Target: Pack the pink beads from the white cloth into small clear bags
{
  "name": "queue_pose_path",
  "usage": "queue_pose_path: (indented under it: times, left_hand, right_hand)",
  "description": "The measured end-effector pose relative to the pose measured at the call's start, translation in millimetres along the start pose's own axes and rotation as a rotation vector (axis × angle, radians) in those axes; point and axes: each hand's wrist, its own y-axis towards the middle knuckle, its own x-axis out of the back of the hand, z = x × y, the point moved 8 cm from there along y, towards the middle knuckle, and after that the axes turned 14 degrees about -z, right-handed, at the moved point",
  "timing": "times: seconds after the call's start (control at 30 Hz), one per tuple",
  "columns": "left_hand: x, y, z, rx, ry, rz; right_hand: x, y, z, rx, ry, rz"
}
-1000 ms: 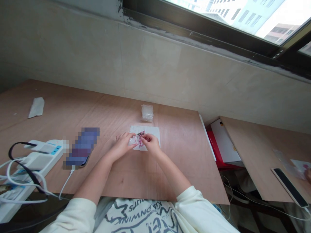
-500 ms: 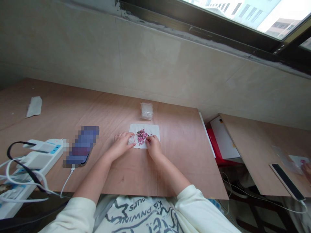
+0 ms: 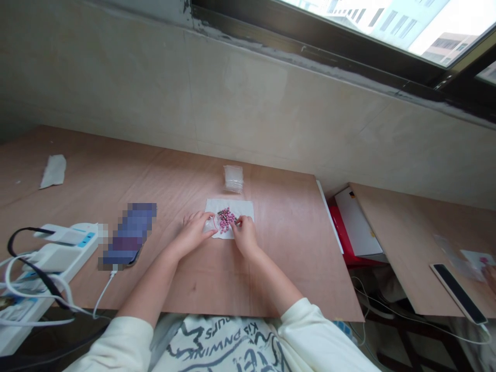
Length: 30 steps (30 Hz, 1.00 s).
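A loose heap of pink beads [image 3: 227, 219], with a few dark pieces among them, lies on a white sheet [image 3: 247, 205] on the wooden table. At the heap's left edge, my left hand [image 3: 198, 227] grips a small clear plastic bag [image 3: 210, 224] between thumb and fingers, its mouth turned toward the beads. From the right, my right hand [image 3: 244, 230] has thumb and fingertips pinched together at the beads. Whatever lies between those fingertips is too small to make out.
Behind the sheet sits a stack of clear bags [image 3: 233, 179]. To the left are a phone [image 3: 132, 235] on a charging cable, a crowded power strip [image 3: 65, 258] and a torn white paper [image 3: 53, 171]. Another table [image 3: 418, 232] at right holds a second phone [image 3: 458, 292]; part of another person's hand shows there.
My right hand's fingertips have shifted slightly at the right edge of the beads. The left hand keeps the bag in the same spot. The view has tilted a little.
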Motion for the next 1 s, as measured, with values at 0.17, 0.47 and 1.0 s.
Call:
queue_pose_path:
  times: [0.17,0.47,1.0]
  left_hand:
    - [-0.5,-6.9,-1.9,0.011,0.009,0.019]
    - [-0.5,-7.0,-4.1,0.011,-0.003,0.023]
    - [-4.9,7.4,-9.9,0.024,-0.174,-0.042]
  right_hand:
    - [-7.7,-4.2,-5.1,-0.022,-0.131,0.042]
    - [6.7,0.3,-5.0,-0.089,0.032,-0.015]
    - [0.3,-4.7,49.0,0.038,0.313,0.137]
